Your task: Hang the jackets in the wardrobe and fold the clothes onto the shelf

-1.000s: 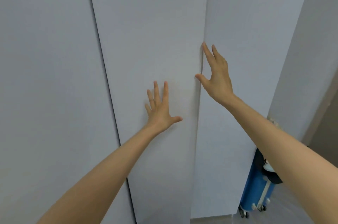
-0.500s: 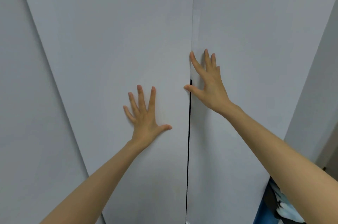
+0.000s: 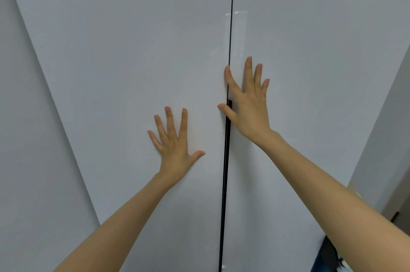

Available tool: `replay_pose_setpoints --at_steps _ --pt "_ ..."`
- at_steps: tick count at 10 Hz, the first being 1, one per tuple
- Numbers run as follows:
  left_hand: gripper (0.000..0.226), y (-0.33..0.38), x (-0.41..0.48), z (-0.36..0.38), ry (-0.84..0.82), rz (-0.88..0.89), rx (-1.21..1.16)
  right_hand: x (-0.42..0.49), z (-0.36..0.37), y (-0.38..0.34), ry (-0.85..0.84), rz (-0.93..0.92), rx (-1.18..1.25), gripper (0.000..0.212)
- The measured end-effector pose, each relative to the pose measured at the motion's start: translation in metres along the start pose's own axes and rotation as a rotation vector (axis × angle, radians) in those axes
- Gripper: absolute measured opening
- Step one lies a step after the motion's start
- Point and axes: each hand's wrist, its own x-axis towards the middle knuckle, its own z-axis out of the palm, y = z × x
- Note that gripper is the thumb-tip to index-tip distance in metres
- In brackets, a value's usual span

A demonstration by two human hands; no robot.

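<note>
Hands point(image 3: 175, 145) flat, fingers point(image 3: 249, 72) spread, wardrobe doors point(image 3: 133, 60)

Both arms reach forward and upward, bare as far as they show. The left forearm point(image 3: 124, 216) rises from the lower left with the wrist straight. The left grip point(image 3: 175, 149) is spread flat, palm turned away, its fingers point(image 3: 170, 120) fanned upward and the thumb out to the right. The right forearm point(image 3: 332, 200) comes in from the lower right (it reaches higher than the other). The right grip point(image 3: 250, 112) is likewise flat and splayed, fingers up, thumb angled left. Neither holds anything. The two are near each other, not touching.
</note>
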Motion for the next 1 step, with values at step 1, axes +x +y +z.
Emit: replay_pose_setpoints --at_steps 1 --pt "0.124 0.0100 -0.0039 -0.0065 -0.023 -0.047 -0.025 -0.0021 -0.0109 -0.0031 -0.040 0.019 0.012 0.080"
